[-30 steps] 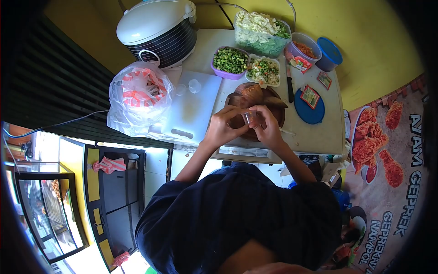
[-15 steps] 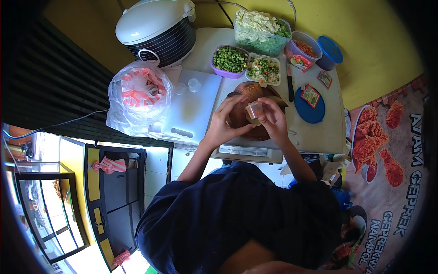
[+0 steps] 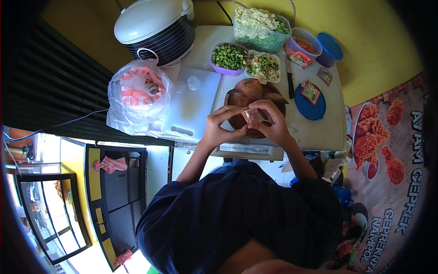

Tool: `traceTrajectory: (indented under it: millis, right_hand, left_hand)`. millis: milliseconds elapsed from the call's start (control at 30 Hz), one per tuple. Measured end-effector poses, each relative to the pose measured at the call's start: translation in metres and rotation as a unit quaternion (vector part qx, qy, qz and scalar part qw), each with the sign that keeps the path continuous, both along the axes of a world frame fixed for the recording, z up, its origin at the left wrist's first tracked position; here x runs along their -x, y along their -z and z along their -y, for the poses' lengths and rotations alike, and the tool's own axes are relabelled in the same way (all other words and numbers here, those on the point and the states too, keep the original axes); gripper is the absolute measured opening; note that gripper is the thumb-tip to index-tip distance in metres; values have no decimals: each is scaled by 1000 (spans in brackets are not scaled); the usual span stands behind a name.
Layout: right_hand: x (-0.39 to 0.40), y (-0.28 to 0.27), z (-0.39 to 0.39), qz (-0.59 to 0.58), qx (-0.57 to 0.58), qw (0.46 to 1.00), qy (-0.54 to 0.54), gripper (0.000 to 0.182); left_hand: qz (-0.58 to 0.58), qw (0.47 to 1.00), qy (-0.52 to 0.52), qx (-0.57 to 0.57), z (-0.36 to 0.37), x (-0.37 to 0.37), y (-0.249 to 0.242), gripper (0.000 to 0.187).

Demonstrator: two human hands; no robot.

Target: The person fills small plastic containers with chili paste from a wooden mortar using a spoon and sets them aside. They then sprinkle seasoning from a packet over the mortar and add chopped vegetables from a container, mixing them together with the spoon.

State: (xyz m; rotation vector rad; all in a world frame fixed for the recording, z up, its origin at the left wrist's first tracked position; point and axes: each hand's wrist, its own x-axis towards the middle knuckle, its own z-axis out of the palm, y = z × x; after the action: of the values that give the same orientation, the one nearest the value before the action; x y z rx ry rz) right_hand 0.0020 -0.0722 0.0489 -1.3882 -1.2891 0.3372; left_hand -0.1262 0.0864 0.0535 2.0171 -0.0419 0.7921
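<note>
One clear plastic cup [image 3: 250,116] was held above a brown bowl [image 3: 236,121]

The right hand [image 3: 273,122] had its fingers pinched narrow on the cup. The left hand [image 3: 223,125] made a wide curve, its fingertips close against the cup's other side; whether they bore any weight, I cannot tell. Something reddish showed in or through the cup, too small to name. Brown pieces [image 3: 251,89] lay in the bowl just beyond the fingers.

To the left of the fingers, two more clear cups [image 3: 194,83] stood on a white cutting board [image 3: 200,100]. Beyond the fingers sat a purple tub of chopped greens [image 3: 229,57] and a white tray of chopped vegetables [image 3: 263,67]. To their right, a knife [image 3: 290,86] lay near a blue lid [image 3: 315,109] on the worktop [image 3: 328,132].

The likeliest trouble, in my judgement, was a slip: such a small, smooth cup offered little to grip, and it could have dropped into the bowl. Too hard a squeeze on its thin-looking wall might have buckled it, while a tilt might have spilled whatever it held.
</note>
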Motion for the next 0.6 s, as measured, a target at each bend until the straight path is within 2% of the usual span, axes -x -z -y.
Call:
traceTrajectory:
  millis: [200,300,400,500,600]
  right_hand:
    - [10,6,2,-161,7,987,23,42]
    - [2,-5,12,-28,33,998,50,43]
    - [1,-21,20,-60,84,993,50,47]
    - [-11,-19,32,-83,73,994,26,49]
    - [-30,-25,45,-57,101,992,53,46]
  left_hand:
    - [-33,999,-9,-5,9,1,-2,46]
    - [-38,999,15,3,12,-5,-3,46]
    - [-53,998,42,-1,13,-12,-4,46]
    - [-49,994,84,-44,10,-25,-7,45]
    - [-54,992,95,-59,10,-41,-23,46]
